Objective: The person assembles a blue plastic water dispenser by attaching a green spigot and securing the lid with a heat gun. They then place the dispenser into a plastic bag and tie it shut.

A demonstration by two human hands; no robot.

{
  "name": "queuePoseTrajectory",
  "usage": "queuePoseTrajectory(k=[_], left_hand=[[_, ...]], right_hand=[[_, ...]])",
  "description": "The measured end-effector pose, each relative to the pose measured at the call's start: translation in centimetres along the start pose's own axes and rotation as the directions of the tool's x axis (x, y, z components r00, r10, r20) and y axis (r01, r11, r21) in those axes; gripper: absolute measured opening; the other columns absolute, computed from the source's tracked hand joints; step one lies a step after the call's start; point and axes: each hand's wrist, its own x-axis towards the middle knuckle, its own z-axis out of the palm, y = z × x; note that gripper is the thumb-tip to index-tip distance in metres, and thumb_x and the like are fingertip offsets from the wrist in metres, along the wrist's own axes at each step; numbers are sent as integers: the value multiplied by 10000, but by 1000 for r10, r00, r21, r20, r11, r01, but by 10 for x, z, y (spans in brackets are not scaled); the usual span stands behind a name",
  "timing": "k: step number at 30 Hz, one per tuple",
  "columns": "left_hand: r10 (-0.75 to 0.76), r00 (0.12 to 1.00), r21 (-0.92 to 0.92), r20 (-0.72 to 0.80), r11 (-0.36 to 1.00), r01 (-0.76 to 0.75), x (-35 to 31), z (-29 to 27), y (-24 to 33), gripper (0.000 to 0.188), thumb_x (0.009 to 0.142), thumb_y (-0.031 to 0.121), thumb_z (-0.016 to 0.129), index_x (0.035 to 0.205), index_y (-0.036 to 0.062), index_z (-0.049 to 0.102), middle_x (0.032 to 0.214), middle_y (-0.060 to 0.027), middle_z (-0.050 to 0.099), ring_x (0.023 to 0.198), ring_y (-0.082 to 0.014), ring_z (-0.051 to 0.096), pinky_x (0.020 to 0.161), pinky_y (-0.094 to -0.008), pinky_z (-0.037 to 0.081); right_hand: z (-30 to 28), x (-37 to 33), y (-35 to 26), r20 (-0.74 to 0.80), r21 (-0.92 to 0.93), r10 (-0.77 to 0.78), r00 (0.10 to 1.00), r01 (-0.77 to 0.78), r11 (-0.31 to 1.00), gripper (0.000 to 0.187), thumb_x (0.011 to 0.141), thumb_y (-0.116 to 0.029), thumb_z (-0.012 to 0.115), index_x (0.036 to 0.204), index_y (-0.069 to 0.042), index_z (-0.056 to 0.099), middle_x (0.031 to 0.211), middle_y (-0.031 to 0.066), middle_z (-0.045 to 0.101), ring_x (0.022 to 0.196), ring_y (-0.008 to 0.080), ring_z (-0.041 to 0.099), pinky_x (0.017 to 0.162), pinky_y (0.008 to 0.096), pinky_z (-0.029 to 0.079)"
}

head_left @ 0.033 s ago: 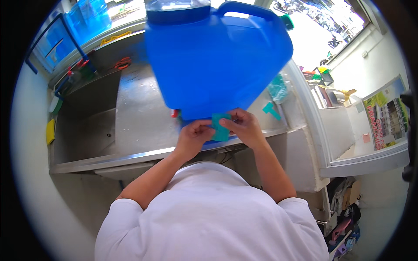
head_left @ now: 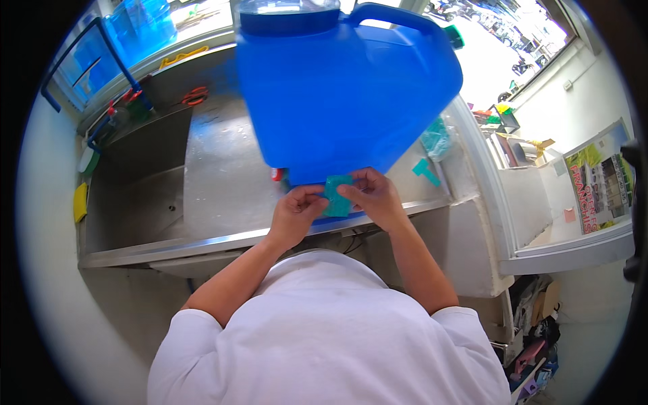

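One pair of orange-handled scissors (head_left: 196, 96) lies on the steel counter (head_left: 219, 182), and to their right the left hand (head_left: 297, 210) pinches the left edge of a small green sheet (head_left: 335, 202) between thumb and fingers. This sheet is before the lower part of the big blue jug (head_left: 331, 101), and the right hand (head_left: 376, 200) pinches the sheet's right edge, thumb on top. Farther right lies a T-shaped green piece (head_left: 425, 172).
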Motion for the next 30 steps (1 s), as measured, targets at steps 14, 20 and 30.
queuePoseTrajectory(k=[14, 20, 30], left_hand=[[-241, 970, -343, -13, 913, 222, 0, -146, -35, 182, 936, 122, 662, 1109, 67, 667, 972, -32, 688, 846, -95, 645, 797, -279, 549], [-121, 972, 148, -202, 977, 153, 22, -157, -43, 56, 907, 95, 689, 932, 64, 651, 912, -43, 683, 777, -85, 639, 749, -245, 548], [-159, 986, -237, 56, 957, 168, 14, -165, -39, 141, 895, 108, 720, 994, 37, 647, 909, -42, 690, 783, -90, 638, 715, -234, 526]], right_hand=[[130, 27, 58, 354, 245, 297, 887, -394, 886, 243, 920, -298, 714, 1009, -78, 662, 871, -7, 641, 816, 87, 591, 753, 266, 484], [140, 25, 67, 348, 62, 226, 910, -263, 963, 211, 945, -285, 683, 991, -86, 631, 931, -2, 635, 858, 86, 593, 758, 269, 483], [152, 18, 50, 278, 2, 177, 944, -185, 983, 333, 942, -336, 684, 1143, -75, 631, 859, -19, 637, 769, 68, 550, 666, 252, 463]])
